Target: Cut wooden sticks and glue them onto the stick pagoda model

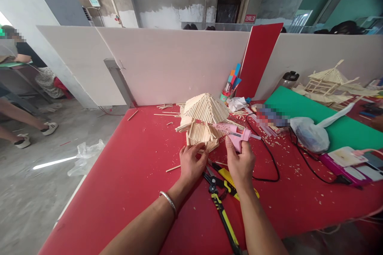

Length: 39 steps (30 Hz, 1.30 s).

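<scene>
A small pavilion model made of pale wooden sticks point(203, 121) stands on the red table point(134, 191). My left hand point(191, 163) is closed in a pinch at the model's lower front edge, fingertips touching the sticks. My right hand point(239, 163) is wrapped round the handle of a pink hot glue gun point(237, 133), whose nozzle points left against the model's right side. A silver bracelet is on my left wrist. Yellow-and-black cutters point(221, 203) lie on the table just below both hands.
The glue gun's black cord point(269, 159) loops to the right. Loose sticks and wood chips litter the table. A green mat point(329, 127), a plastic bag point(309, 133), a second stick model point(327, 81), a cup of coloured sticks point(230, 85) and a red board stand right. A seated person is far left.
</scene>
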Tool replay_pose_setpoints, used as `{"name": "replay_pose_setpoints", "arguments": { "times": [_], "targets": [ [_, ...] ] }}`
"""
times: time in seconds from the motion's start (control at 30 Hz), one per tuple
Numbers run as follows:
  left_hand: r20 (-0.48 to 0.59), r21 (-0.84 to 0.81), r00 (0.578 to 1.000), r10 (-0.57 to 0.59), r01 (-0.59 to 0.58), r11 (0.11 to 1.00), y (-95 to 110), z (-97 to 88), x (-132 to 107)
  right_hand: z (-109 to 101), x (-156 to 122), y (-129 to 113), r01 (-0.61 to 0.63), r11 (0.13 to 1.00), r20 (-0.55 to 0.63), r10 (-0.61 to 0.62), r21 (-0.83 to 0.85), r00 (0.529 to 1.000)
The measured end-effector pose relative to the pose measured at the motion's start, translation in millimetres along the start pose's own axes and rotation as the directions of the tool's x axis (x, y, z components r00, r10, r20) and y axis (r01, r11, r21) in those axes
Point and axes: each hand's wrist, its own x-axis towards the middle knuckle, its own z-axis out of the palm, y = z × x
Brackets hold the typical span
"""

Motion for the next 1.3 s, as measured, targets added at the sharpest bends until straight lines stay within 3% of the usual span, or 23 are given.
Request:
{"name": "replay_pose_setpoints", "arguments": {
  "times": [0.6,0.97,1.17,1.3],
  "targets": [
    [-0.003,0.011,1.000,-0.002,0.002,1.000,-1.1,0.5,0.0,0.1,-1.2,1.5,0.016,1.000,0.010,-0.015,-0.019,1.000],
    [0.007,-0.014,1.000,-0.009,0.009,1.000,1.6,-1.7,-0.3,-12.6,-4.7,0.2,-0.067,0.997,-0.044,0.068,0.024,0.997],
    [-0.013,-0.028,1.000,0.009,-0.009,1.000,0.5,0.0,-0.2,-36.8,-18.5,8.5,0.062,0.998,-0.176,-0.057,0.022,0.983],
    [-0.009,-0.049,1.000,0.005,-0.006,0.999,1.9,-0.2,0.1,-51.3,-33.8,23.7,0.198,0.980,-0.121,-0.199,-0.017,0.973]
  ]
}}
